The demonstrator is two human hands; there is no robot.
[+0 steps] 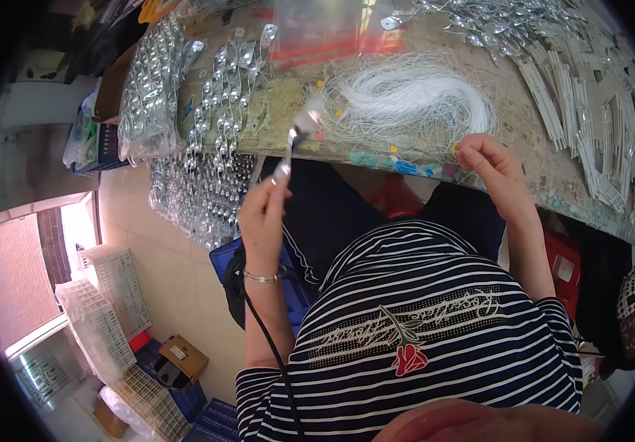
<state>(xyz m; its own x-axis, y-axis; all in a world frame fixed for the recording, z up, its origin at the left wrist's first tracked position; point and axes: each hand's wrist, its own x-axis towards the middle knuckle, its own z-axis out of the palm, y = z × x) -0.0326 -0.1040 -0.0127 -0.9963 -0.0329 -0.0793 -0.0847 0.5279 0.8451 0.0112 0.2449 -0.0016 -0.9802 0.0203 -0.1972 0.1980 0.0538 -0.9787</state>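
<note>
The left hand (262,214) is raised in front of the worktable's edge, its fingers closed around the lower end of a thin silver strip (293,144) that rises at a slant toward the tabletop; a metal bangle (261,278) sits on that wrist. The right hand (488,168) rests at the near edge of the worktable (524,140), fingers curled and pinched on fine white threads at the fringe of a white thread bundle (413,96) that lies fanned out on the table between the two hands. Whether it truly grips one thread or only touches them cannot be told.

To the left on the table lie rows of shiny silver pieces (225,88), and a clear plastic bag (148,96) full of the same hangs over the table's left end. A clear bag with red stripes (325,33) lies at the far edge. Flat white strips (590,118) are heaped across the right side. On the floor at lower left stand white plastic crates (104,309), a small brown cardboard box (183,356) and blue crates (218,420).
</note>
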